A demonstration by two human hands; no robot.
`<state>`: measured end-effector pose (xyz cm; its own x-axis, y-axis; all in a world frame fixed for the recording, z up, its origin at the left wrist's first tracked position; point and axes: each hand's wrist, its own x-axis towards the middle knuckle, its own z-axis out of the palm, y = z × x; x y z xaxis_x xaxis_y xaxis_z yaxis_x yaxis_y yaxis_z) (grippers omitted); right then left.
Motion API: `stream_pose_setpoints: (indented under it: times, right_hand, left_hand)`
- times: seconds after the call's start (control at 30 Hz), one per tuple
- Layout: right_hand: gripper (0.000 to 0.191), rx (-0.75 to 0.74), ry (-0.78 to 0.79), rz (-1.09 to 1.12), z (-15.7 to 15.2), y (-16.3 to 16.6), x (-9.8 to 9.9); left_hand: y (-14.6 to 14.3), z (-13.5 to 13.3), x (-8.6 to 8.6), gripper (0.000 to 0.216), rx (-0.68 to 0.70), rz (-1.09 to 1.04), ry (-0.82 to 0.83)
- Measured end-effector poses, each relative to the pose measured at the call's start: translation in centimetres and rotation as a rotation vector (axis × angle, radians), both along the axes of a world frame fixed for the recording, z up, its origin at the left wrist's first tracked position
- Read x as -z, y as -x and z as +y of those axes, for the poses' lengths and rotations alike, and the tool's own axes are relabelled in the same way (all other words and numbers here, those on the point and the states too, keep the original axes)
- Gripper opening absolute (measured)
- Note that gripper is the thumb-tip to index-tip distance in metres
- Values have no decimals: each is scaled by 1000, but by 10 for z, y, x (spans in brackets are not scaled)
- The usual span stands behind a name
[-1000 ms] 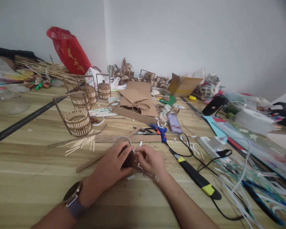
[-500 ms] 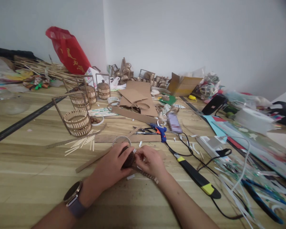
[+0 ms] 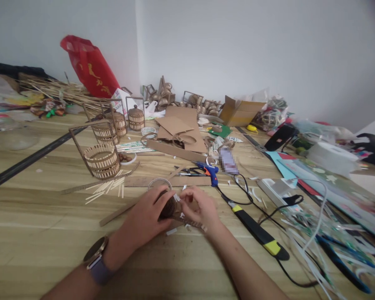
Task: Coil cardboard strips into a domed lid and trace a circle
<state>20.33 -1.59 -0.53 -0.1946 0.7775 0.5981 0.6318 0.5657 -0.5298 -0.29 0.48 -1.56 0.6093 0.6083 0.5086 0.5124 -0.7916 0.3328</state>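
Left hand: bent over the brown coil, the left hand (image 3: 145,212) grips it between thumb and fingers, wrist watch at its 7 o'clock.
Right hand: curled at the coil's 3 o'clock, the right hand (image 3: 198,210) has thumb and fingers drawn toward each other; whether a scrap is pinched between them cannot be told.
Coil: the dark coil (image 3: 168,207) sits at the left palm's 2 o'clock, inside its grasp, and at the right hand's 9 o'clock, just beside its fingertips.
White bit: a small white bit (image 3: 177,198) shows at the coil's 1 o'clock, by the left fingertips, in the narrow gap between the hands.
Strip: a ridged strip (image 3: 189,223) runs toward 4 o'clock, partly under the right hand; its join to the coil, if any, is hidden.
Good handling: best, by the look of it, is a firm but light left grip, so that the layers neither slip nor crush, with the right working in small fingertip moves close to the coil's edge. Lifting the right wrist clear of the strip would likely spare it a bend.
Ring: at the coil's 11 o'clock, a pale ring (image 3: 160,179) lies just beyond the left fingers.
Tools: glue gun (image 3: 211,171) at 2 o'clock, knife (image 3: 258,231) near 4, both untouched.
Basket: a handled basket (image 3: 101,161) stands at 10 o'clock, well apart.
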Motion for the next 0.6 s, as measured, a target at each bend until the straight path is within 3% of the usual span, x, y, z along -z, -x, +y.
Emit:
stream_pose_setpoints:
  times: [0.2, 0.43, 0.6]
  right_hand:
    - [12, -24, 139, 112, -1, 3, 11]
    - [11, -78, 9, 58, -1, 6, 9]
    - [15, -65, 20, 40, -1, 6, 11]
  left_hand:
    - [-1, 0, -3, 60, 29, -25, 44]
    - [-2, 0, 0, 62, 34, -8, 56]
    - [-3, -1, 2, 59, 35, -19, 54]
